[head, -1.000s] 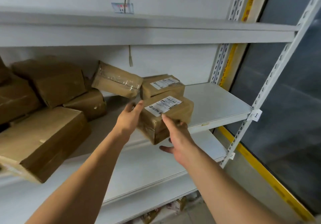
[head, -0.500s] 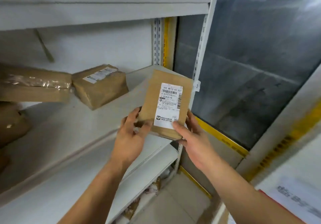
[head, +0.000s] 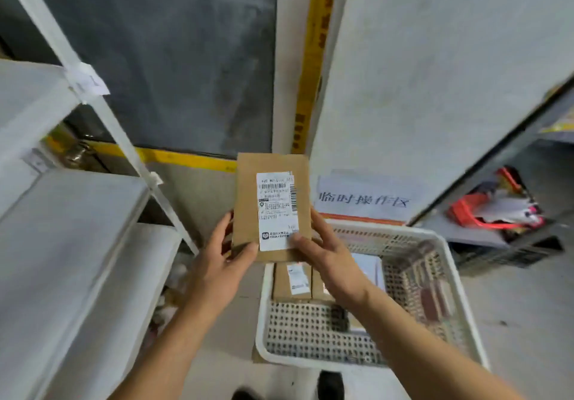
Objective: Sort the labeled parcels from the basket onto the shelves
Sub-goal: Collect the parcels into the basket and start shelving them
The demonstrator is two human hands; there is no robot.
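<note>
I hold a flat brown parcel (head: 245, 201) upright at the centre, its white barcode label facing me. My left hand (head: 222, 263) grips its lower left edge, thumb on the front. My right hand (head: 323, 253) grips the lower right edge, thumb on the label. Below and to the right, a white perforated basket (head: 450, 294) sits on the floor. Inside it lie a few more parcels; one brown parcel with a label (head: 293, 281) shows just under my hands. White shelves (head: 65, 222) run along the left.
A white shelf upright (head: 102, 111) slants across the left. A grey panel with a yellow strip (head: 313, 58) stands behind. A paper sign with dark characters (head: 363, 201) lies behind the basket. Red items sit on a low shelf (head: 494, 210) at the right.
My view has swung right and down, away from the shelf with its boxes, to the basket on the floor. Both hands have kept the labelled parcel, upright as before.
</note>
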